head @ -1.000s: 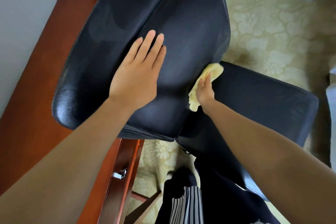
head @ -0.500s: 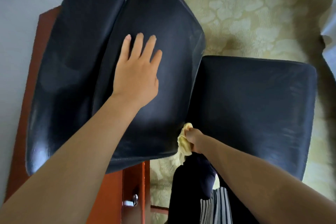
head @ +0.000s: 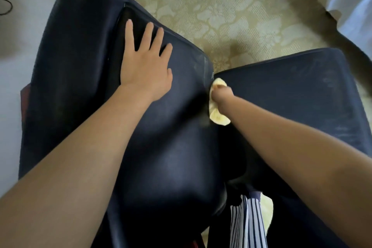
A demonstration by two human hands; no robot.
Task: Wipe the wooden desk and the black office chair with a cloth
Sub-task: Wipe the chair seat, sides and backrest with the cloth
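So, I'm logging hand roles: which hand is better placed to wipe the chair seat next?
Right. The right hand grips the yellow cloth at the edge of the seat; the left hand lies flat on the backrest, holding no cloth.

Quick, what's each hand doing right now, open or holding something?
Left hand: open, fingers spread flat on the chair.
Right hand: grips the cloth at the chair's crease.
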